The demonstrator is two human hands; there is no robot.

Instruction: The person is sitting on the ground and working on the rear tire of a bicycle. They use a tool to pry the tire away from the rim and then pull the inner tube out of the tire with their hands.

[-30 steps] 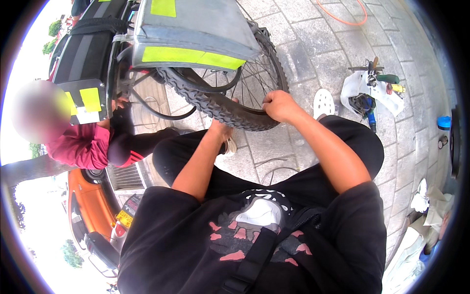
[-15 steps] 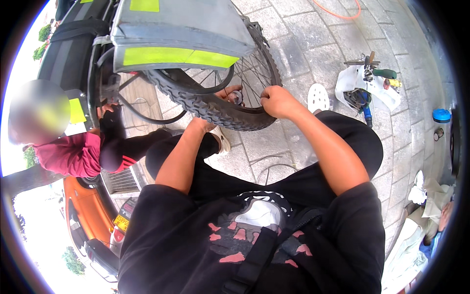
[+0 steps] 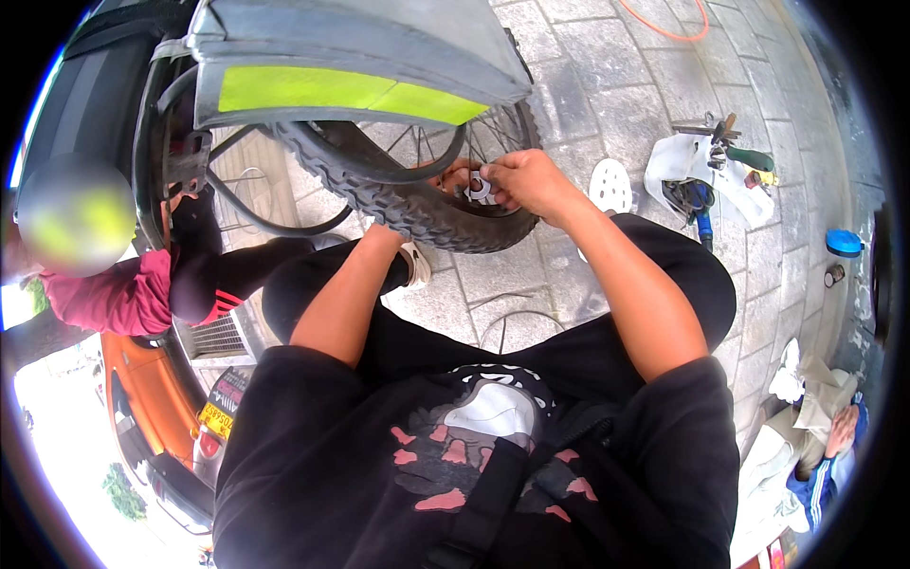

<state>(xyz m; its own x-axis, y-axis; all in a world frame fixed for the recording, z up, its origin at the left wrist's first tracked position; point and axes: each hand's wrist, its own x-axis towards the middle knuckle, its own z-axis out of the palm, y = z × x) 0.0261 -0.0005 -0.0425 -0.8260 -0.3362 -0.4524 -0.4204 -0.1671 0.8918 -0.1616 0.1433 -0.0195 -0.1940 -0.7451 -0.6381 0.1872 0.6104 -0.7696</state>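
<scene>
A bicycle wheel with a knobby black tyre [image 3: 427,223] stands in front of me, partly hidden under a grey mudguard-like cover [image 3: 360,57] with a yellow-green strip. My left hand [image 3: 456,178] reaches behind the tyre; its fingers show among the spokes, curled at a small round silver spoke wrench [image 3: 481,189]. From the right, my right hand [image 3: 531,182] pinches the same wrench with thumb and fingertips, just inside the rim. The tyre hides my left palm and wrist.
A white container [image 3: 678,166] holding tools stands on the paving at right, with a green-handled tool [image 3: 749,158] on top. A person in a maroon top [image 3: 114,294] sits at left. Farther right are a blue round container [image 3: 842,243] and another person's hand [image 3: 841,431]. An orange vehicle [image 3: 152,379] stands behind left.
My right hand has moved left from the rim onto the spoke wrench, which my left hand held before. The view has shifted slightly.
</scene>
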